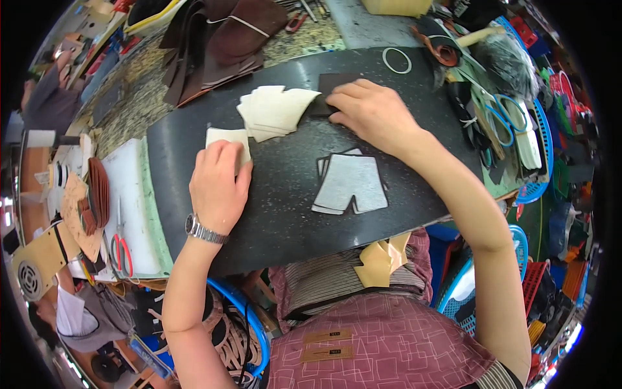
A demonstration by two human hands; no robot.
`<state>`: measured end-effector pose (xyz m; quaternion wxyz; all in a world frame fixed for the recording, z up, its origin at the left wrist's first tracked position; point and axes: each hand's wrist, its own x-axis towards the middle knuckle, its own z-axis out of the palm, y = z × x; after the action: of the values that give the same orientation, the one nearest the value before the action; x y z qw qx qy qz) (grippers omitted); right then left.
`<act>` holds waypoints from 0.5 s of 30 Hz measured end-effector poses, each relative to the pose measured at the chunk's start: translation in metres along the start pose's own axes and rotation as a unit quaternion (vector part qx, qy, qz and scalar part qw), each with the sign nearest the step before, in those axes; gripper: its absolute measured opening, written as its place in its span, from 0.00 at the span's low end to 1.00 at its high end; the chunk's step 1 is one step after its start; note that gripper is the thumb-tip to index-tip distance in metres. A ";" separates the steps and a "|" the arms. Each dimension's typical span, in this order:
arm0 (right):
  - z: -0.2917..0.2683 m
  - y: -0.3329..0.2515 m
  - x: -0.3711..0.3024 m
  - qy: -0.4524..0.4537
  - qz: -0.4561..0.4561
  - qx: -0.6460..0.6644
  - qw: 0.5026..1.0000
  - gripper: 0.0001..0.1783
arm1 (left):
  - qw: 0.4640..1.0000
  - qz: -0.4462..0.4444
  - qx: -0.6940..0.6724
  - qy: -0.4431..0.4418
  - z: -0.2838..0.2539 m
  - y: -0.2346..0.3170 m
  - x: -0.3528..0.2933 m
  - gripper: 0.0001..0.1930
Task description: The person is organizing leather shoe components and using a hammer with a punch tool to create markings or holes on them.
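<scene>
My left hand (218, 185), with a metal watch at the wrist, curls its fingers over a small stack of cream pieces (220, 135) on the black work board (272, 207). My right hand (374, 115) is closed at the right edge of a dark brown square piece (334, 83), thumb and fingertips drawn together. Between the hands lies a fanned pile of cream cut pieces (275, 113). Nearer to me, grey notched pieces with dark edges (352, 183) overlap one another.
Brown leather sheets (223, 42) are heaped at the back left. A white ring (396, 60) lies at the back right, and blue-handled scissors (508, 120) are on the right. Red-handled pliers (121, 253) rest at left. Tan scraps (382, 262) sit on my lap.
</scene>
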<state>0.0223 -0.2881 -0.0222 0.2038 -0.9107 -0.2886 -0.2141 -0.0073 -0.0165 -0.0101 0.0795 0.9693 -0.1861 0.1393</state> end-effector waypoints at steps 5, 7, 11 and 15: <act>-0.017 0.020 0.005 -0.107 0.226 0.232 0.940 0.11 | 0.994 -0.009 -0.082 -0.069 -0.012 -0.017 0.001 0.09; -0.017 0.027 0.010 -0.006 0.316 0.247 0.916 0.13 | 0.995 -0.033 -0.090 -0.030 -0.008 -0.011 0.014 0.07; -0.046 -0.022 -0.016 0.133 0.103 0.025 0.985 0.08 | 0.997 0.018 -0.035 -0.070 -0.003 -0.011 0.021 0.05; -0.048 -0.089 -0.055 -0.071 -0.149 -0.060 0.984 0.12 | 0.987 0.125 0.051 -0.086 -0.005 -0.016 0.021 0.05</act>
<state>-0.0860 -0.2692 0.0113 0.0939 -0.8807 -0.4218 -0.1940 0.0164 -0.0075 -0.0010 -0.0046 0.9495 -0.3050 0.0738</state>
